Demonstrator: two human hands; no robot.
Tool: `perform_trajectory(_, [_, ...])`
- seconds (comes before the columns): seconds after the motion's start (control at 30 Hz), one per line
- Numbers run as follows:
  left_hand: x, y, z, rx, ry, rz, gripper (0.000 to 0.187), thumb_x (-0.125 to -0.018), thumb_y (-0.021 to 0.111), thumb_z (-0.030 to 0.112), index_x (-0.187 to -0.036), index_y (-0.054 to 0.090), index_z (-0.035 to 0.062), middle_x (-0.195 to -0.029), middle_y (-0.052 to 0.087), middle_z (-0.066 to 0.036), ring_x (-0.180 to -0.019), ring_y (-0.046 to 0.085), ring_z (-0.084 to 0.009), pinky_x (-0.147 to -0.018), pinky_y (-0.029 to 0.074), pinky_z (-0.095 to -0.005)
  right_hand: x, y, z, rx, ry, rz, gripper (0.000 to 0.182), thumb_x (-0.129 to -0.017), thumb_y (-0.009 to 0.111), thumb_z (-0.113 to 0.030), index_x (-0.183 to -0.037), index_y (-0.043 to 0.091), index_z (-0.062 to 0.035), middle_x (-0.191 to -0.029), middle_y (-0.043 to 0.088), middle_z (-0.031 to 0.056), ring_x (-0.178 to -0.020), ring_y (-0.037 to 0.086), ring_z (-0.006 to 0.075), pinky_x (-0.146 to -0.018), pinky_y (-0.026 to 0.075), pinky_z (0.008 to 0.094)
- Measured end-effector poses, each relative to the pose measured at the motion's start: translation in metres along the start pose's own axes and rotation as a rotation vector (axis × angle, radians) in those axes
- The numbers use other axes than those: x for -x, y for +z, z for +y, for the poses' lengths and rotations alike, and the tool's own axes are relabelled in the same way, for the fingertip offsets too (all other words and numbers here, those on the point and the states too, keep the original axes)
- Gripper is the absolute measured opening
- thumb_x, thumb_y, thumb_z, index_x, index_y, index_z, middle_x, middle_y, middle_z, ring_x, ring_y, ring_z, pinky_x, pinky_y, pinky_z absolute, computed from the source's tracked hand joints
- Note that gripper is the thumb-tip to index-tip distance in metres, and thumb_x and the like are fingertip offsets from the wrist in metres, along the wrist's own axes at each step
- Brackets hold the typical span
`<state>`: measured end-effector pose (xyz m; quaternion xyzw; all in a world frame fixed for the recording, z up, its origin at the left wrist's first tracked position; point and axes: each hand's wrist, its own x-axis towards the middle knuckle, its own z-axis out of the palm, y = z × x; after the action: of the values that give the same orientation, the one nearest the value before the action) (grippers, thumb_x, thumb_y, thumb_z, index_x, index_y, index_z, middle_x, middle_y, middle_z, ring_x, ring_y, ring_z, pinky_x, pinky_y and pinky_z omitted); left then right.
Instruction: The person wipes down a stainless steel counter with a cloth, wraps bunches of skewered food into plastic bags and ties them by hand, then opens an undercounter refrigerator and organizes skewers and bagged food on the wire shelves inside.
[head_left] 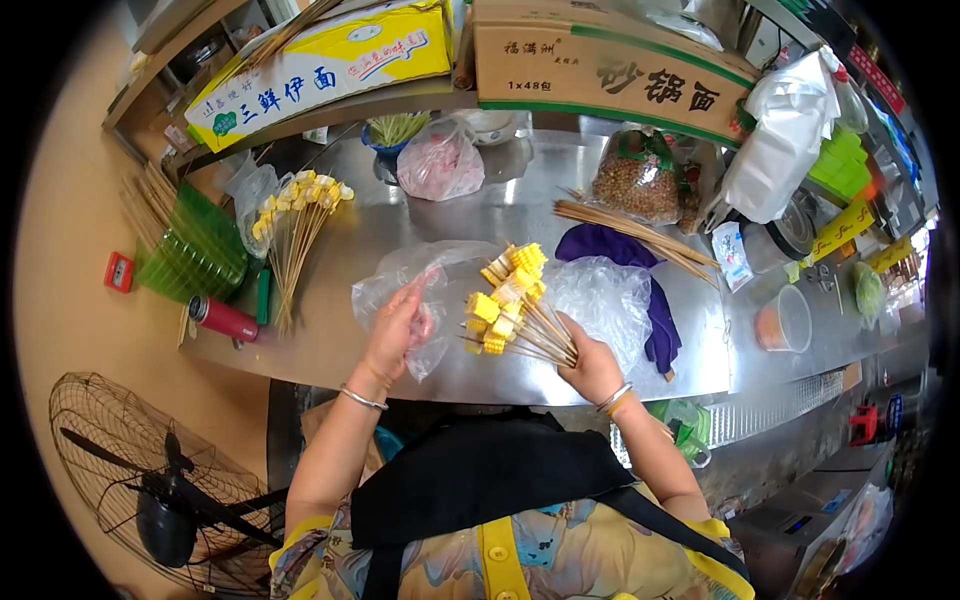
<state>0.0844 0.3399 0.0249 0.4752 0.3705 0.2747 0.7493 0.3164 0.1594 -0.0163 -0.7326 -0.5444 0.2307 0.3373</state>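
Observation:
My right hand is closed around the sticks of a bunch of corn skewers, whose yellow corn pieces point up and to the left. Clear, crumpled plastic bag hangs about my left hand, which grips it; the film partly covers the fingers. The corn ends are a short way right of that bag, apart from it. Another clear plastic bag lies just beyond my right hand, partly over a purple cloth.
More corn skewers lie at the left of the steel table. Bare wooden sticks lie at the right, near a clear tub. A pink-red bottle lies at the left edge. A wire fan stands below left.

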Motion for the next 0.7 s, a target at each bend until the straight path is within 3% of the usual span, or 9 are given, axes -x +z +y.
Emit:
perform_trajectory(0.07, [-0.006, 0.005, -0.003, 0.003, 0.020, -0.007, 0.038, -0.094, 0.041, 0.028, -0.128, 0.046, 0.0136, -0.059, 0.046, 0.003, -0.048, 0.038, -0.0026, -0.042, 0.027, -0.0153, 0.003, 0.001, -0.004, 0.090, 0.028, -0.089, 0.071, -0.067, 0.061, -0.008, -0.132, 0.034, -0.0160, -0.089, 0.062, 0.0167, -0.075, 0.060, 0.0355, -0.065, 0.049, 0.0421])
perform_trajectory(0.23, [-0.032, -0.009, -0.004, -0.012, 0.008, 0.022, 0.037, -0.094, 0.041, 0.028, -0.128, 0.047, 0.0145, -0.060, 0.045, 0.004, -0.049, 0.037, -0.0026, -0.042, 0.026, -0.0159, 0.006, -0.001, -0.012, 0.324, -0.049, -0.072, 0.068, -0.070, 0.060, -0.010, -0.132, 0.035, -0.0224, -0.090, 0.061, 0.0138, -0.072, 0.060, 0.0343, -0.064, 0.049, 0.0409])
perform_trajectory(0.43, [-0.039, -0.013, 0.023, -0.196, -0.037, -0.224, 0.038, -0.095, 0.038, 0.026, -0.129, 0.045, 0.0124, -0.065, 0.044, 0.006, -0.053, 0.036, -0.0043, -0.046, 0.028, -0.0165, 0.000, -0.001, -0.023, 0.557, -0.176, -0.154, 0.065, -0.074, 0.055, -0.008, -0.134, 0.032, -0.0217, -0.078, 0.056, 0.0096, -0.061, 0.060, 0.0288, -0.053, 0.049, 0.0389])
perform_trajectory(0.63, [-0.046, -0.019, 0.030, -0.605, 0.120, -0.174, 0.037, -0.094, 0.040, 0.026, -0.127, 0.048, 0.0109, -0.079, 0.055, 0.007, -0.056, 0.036, -0.0029, -0.051, 0.035, -0.0173, -0.005, -0.006, -0.034, 0.663, -0.296, -0.104, 0.058, -0.077, 0.048, -0.008, -0.132, 0.035, -0.0224, -0.075, 0.054, 0.0084, -0.058, 0.060, 0.0257, -0.050, 0.049, 0.0368])
perform_trajectory(0.7, [-0.036, -0.012, 0.039, -0.902, 0.099, -0.335, 0.037, -0.092, 0.044, 0.026, -0.127, 0.049, 0.0149, -0.091, 0.061, 0.003, -0.056, 0.044, -0.0084, -0.055, 0.040, -0.0213, -0.009, -0.007, -0.036, 0.657, -0.323, -0.099, 0.058, -0.077, 0.047, -0.007, -0.131, 0.036, -0.0221, -0.075, 0.053, 0.0083, -0.057, 0.060, 0.0254, -0.050, 0.049, 0.0366])
